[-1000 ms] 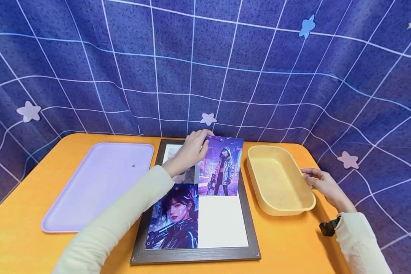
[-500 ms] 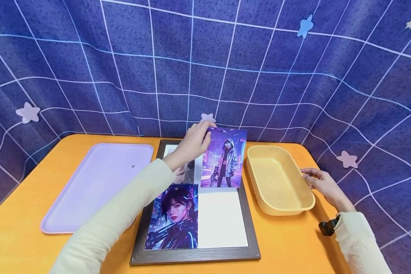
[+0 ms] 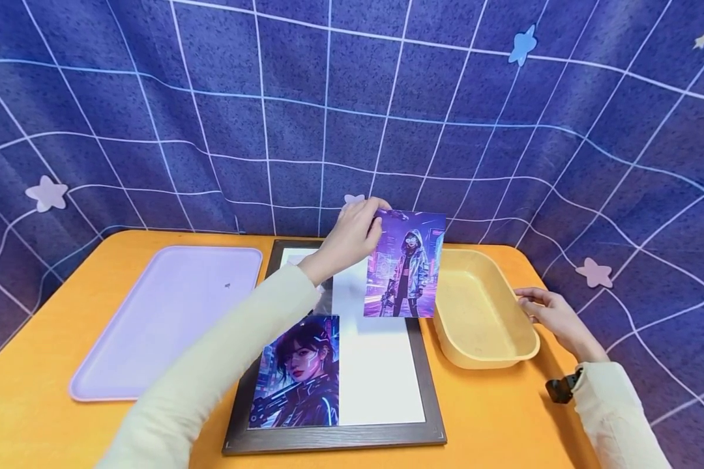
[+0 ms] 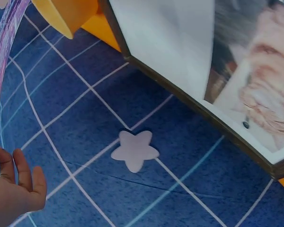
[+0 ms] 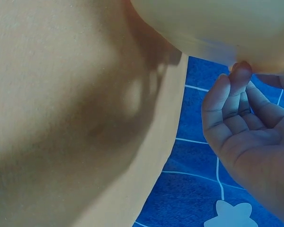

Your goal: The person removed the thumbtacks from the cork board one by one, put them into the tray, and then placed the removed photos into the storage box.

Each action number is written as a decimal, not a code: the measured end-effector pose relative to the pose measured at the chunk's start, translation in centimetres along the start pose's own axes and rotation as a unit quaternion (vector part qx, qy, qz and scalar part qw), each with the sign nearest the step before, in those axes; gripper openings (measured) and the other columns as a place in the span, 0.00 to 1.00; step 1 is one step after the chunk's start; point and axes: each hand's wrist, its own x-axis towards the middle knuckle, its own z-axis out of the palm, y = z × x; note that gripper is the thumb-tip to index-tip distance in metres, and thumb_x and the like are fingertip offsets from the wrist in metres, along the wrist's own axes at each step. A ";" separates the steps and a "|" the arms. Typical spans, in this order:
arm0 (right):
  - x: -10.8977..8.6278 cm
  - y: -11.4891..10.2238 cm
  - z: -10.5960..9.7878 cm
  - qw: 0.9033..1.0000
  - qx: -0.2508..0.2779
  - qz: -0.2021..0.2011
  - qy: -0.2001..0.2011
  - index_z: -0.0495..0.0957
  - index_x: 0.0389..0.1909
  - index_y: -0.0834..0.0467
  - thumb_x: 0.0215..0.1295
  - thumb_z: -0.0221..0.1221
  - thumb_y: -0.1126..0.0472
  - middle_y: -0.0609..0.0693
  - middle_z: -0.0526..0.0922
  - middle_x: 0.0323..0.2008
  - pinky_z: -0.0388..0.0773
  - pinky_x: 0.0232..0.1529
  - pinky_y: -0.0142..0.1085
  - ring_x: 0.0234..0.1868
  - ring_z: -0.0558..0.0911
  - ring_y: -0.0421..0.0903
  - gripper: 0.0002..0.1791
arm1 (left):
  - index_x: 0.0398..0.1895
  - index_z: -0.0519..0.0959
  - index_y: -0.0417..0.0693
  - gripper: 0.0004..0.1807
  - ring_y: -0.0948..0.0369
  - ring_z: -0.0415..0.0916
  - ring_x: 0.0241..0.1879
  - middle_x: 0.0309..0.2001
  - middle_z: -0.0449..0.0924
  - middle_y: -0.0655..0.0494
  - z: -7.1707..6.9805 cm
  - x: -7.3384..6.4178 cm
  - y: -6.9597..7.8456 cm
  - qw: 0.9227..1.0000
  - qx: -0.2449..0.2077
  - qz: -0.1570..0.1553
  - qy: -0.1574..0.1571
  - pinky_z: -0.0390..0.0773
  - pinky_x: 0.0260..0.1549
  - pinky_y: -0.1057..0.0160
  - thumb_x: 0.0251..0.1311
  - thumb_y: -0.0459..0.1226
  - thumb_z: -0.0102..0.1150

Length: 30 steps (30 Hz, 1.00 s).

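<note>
Glossy violet print in left hand, raised between frame and bin

Left hand (image 3: 349,234): grasping, fingers and thumb pinching the glossy violet print (image 3: 403,267) of a hooded figure by its upper left corner. Print is held up off the orange table (image 3: 493,417); in the head view it overlaps the frame's far right corner and the bin's left rim.

Right hand (image 3: 557,321): fingers bent, tips touching the right side of the yellow oblong bin (image 3: 475,306); whether they grip it, cannot tell. Bin stands near the table's far right corner.

Dark brown rectangular frame (image 3: 334,438): lies mid-table, reaching the far edge. Near left corner holds a dark blue-violet print (image 3: 299,391) of an armed figure; far left corner, a pinkish-grey print (image 4: 270,80), partly hidden by the left arm in the head view. White backing (image 3: 381,384) shows along the right half.

Lilac rectangular tray (image 3: 170,326): toward the table's left edge.
</note>
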 end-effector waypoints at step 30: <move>-0.1 -0.3 0.1 1.000 0.014 0.013 0.004 0.59 0.58 0.76 0.69 0.45 0.61 0.33 0.75 0.34 0.73 0.32 0.28 0.33 0.74 0.31 0.25 | 0.52 0.70 0.50 0.15 0.54 0.72 0.47 0.48 0.78 0.55 5.9 2.1 5.1 0.994 -0.065 -0.089 0.001 0.66 0.40 0.60 0.62 0.37 0.43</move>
